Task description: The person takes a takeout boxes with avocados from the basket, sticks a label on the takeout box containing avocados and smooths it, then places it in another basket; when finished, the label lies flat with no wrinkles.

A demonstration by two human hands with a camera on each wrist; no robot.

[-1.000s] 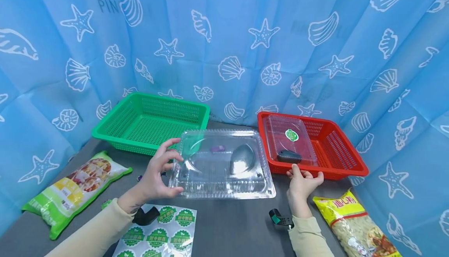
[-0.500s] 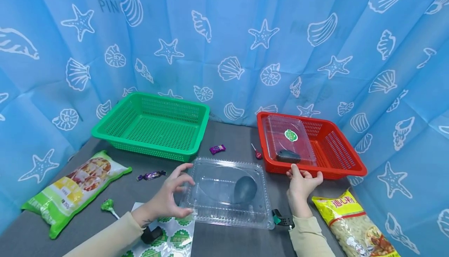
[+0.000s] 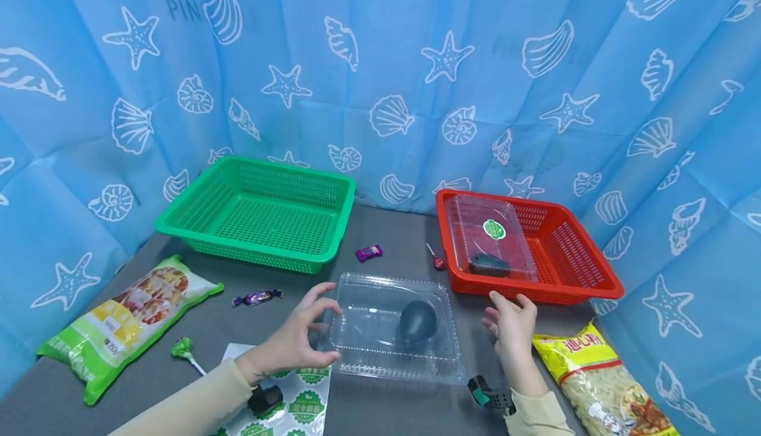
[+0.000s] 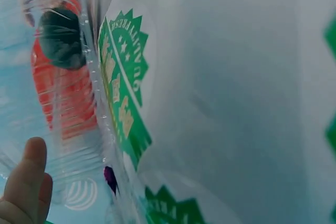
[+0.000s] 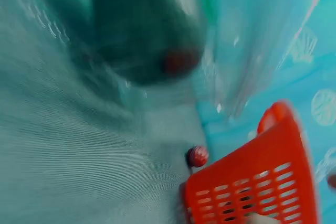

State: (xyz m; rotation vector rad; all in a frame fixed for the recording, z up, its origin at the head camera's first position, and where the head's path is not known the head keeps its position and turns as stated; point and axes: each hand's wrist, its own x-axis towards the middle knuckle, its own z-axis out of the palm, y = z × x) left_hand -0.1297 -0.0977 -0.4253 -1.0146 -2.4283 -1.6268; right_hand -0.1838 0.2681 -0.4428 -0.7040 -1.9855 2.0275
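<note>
A clear plastic lidded box (image 3: 371, 320) lies on the dark table, with a dark, smooth egg-shaped thing (image 3: 418, 322) inside at its right half. My left hand (image 3: 300, 330) holds the box's left end, fingers at the back corner and thumb toward the front. In the left wrist view a finger (image 4: 32, 169) shows in front of the clear plastic. To the right of the box, my right hand (image 3: 512, 327) is apart from it, fingers loosely spread, holding nothing. Just beyond that hand is a red basket (image 3: 571, 289) with a similar box (image 3: 517, 224) bearing a green round sticker.
Behind on the left stands a green basket (image 3: 250, 251). Purple wrapped candies (image 3: 369, 252) and a red lollipop (image 3: 438, 263) lie beyond the box. A green lollipop (image 3: 181, 349), green sticker sheet (image 3: 309, 406) and food bag (image 3: 131, 324) are at left, a yellow bag (image 3: 600, 383) at right.
My left hand has brought the raised, tilted box down and nearer, flat on the table, uncovering the candies. My right hand has drawn back slightly from the red basket's front rim, fingers spreading.
</note>
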